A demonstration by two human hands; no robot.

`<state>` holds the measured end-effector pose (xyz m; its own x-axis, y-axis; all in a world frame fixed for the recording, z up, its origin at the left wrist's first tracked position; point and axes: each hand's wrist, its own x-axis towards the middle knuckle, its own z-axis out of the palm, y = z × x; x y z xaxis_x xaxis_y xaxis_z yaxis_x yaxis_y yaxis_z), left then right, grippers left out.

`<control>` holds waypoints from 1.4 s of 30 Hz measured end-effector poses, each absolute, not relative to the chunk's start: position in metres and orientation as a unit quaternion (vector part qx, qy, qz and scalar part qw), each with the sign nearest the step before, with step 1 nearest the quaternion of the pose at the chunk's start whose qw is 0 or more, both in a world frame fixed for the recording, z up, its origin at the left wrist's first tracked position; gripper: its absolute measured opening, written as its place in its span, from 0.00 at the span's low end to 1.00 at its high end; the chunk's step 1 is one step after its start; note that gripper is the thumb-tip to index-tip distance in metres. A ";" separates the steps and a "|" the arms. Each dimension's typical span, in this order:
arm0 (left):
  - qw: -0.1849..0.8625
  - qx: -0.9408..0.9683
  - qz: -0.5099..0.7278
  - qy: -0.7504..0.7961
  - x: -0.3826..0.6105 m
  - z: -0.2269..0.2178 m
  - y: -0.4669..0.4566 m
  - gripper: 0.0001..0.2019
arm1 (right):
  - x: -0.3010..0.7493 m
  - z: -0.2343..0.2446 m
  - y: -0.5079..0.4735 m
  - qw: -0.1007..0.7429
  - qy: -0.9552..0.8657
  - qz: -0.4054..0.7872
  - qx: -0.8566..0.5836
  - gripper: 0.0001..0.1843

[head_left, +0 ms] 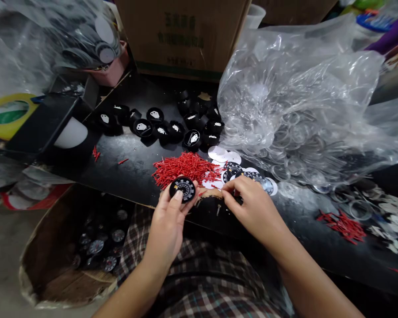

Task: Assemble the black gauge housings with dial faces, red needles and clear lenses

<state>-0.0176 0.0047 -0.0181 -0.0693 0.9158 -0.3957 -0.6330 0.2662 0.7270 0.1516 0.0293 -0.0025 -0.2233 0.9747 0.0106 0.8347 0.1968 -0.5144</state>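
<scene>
My left hand [168,221] grips a small round black gauge [182,188] with a printed dial, thumb pressed on its face, at the near edge of the black table [129,172]. My right hand [248,205] rests beside it with thumb and forefinger pinched together near the table edge; what they hold is too small to make out. Just beyond both hands lies a heap of thin red needles [185,167]. Loose printed dial discs [248,176] and white discs [222,154] lie by my right hand. Several empty black gauge housings [172,126] stand farther back.
A large clear plastic bag of transparent rings [298,110] fills the right. A cardboard box [182,35] stands at the back. A second small red needle pile [343,225] lies right. A carton holding finished gauges [99,243] sits low left. Yellow tape roll [8,112] at far left.
</scene>
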 end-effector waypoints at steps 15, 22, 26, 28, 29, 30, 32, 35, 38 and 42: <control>0.646 0.161 0.568 0.484 -0.035 -0.018 -0.007 0.12 | 0.107 0.002 0.049 0.014 -0.821 0.124 -0.557 0.07; 0.741 0.104 0.503 0.433 -0.029 -0.016 -0.004 0.11 | 0.128 0.001 0.033 0.188 -0.744 0.292 -0.571 0.05; 0.688 0.147 0.526 0.477 -0.027 -0.015 -0.001 0.12 | 0.161 0.002 0.016 0.183 -0.713 0.252 -0.629 0.06; 0.652 0.170 0.545 0.499 -0.027 -0.016 0.003 0.13 | 0.192 0.002 0.006 0.168 -0.688 0.229 -0.668 0.05; 0.638 0.176 0.549 0.510 -0.027 -0.016 0.005 0.13 | 0.211 0.004 0.000 0.159 -0.675 0.215 -0.687 0.05; 0.627 0.181 0.553 0.519 -0.026 -0.017 0.008 0.12 | 0.231 0.006 -0.006 0.151 -0.663 0.201 -0.705 0.05; 0.619 0.196 0.552 0.523 -0.024 -0.017 0.014 0.10 | 0.268 0.011 -0.021 0.138 -0.637 0.173 -0.738 0.06; 0.636 0.214 0.556 0.491 -0.016 -0.014 0.024 0.08 | 0.300 0.017 -0.036 0.110 -0.603 0.120 -0.781 0.06; 0.641 0.204 0.565 0.478 -0.012 -0.012 0.033 0.09 | 0.282 0.013 -0.031 0.164 -0.632 0.126 -0.747 0.06; 0.633 0.214 0.566 0.483 -0.018 -0.011 0.034 0.12 | 0.206 0.011 -0.003 0.205 -0.720 0.228 -0.623 0.07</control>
